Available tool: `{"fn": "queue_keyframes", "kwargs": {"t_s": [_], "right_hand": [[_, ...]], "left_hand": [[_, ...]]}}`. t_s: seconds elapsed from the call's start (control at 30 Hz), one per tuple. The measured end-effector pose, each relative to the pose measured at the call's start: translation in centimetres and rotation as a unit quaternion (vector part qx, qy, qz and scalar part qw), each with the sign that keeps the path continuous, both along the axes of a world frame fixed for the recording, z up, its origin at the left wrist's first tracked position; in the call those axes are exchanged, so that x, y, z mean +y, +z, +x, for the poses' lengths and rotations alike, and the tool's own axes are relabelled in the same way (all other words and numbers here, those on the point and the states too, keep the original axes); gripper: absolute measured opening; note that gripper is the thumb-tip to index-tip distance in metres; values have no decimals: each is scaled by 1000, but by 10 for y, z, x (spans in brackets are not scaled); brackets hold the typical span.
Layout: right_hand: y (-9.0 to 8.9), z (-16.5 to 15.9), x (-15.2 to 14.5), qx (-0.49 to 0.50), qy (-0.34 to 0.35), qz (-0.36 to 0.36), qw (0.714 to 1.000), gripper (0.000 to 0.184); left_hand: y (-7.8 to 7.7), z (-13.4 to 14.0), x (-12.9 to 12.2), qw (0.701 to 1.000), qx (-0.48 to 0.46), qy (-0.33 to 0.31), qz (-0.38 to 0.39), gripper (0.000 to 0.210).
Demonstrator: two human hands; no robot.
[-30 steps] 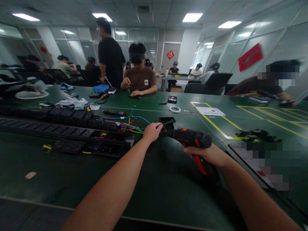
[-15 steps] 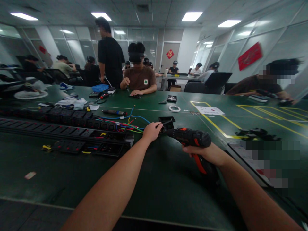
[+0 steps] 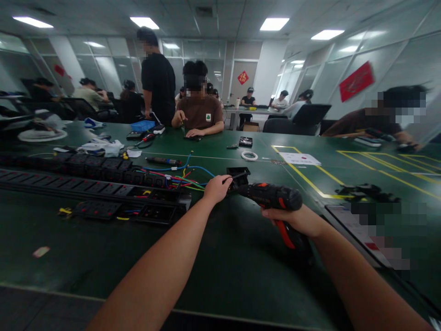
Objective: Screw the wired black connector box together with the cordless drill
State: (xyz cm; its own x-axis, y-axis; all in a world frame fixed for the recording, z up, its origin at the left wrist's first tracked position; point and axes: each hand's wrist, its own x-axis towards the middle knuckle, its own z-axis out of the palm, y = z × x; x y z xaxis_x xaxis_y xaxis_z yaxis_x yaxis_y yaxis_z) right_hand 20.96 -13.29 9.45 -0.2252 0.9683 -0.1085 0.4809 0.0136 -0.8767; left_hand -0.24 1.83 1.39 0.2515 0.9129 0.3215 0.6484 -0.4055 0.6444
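Observation:
My right hand (image 3: pixel 292 218) is wrapped round the handle of a black and orange cordless drill (image 3: pixel 272 196), which points left. The drill's tip reaches a small black plastic housing (image 3: pixel 239 174). My left hand (image 3: pixel 218 188) is closed on the near left side of that housing, fingers pressed together. Coloured wires (image 3: pixel 193 184) run from the left toward the housing and pass behind my left hand. To the left lies a long black power strip (image 3: pixel 69 180) with a row of sockets. Where the bit meets the housing is too small to make out.
A black socket module (image 3: pixel 98 209) lies in front of the strip. Behind are a screwdriver-like tool (image 3: pixel 163 161), a white tape ring (image 3: pixel 249 156) and a blue bin (image 3: pixel 143 125). A tablet-like panel (image 3: pixel 358 234) lies right. Co-workers sit across the table (image 3: pixel 220 276).
Both hands, the drill and the housing stay almost where they were. The view has shifted very slightly.

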Motion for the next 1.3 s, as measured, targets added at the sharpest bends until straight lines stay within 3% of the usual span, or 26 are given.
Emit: {"fn": "queue_keyframes", "kwargs": {"t_s": [1.3], "right_hand": [[-3, 2, 0, -10, -3, 8, 1000, 28]], "left_hand": [[-3, 1, 2, 1000, -5, 2, 6, 41]]}}
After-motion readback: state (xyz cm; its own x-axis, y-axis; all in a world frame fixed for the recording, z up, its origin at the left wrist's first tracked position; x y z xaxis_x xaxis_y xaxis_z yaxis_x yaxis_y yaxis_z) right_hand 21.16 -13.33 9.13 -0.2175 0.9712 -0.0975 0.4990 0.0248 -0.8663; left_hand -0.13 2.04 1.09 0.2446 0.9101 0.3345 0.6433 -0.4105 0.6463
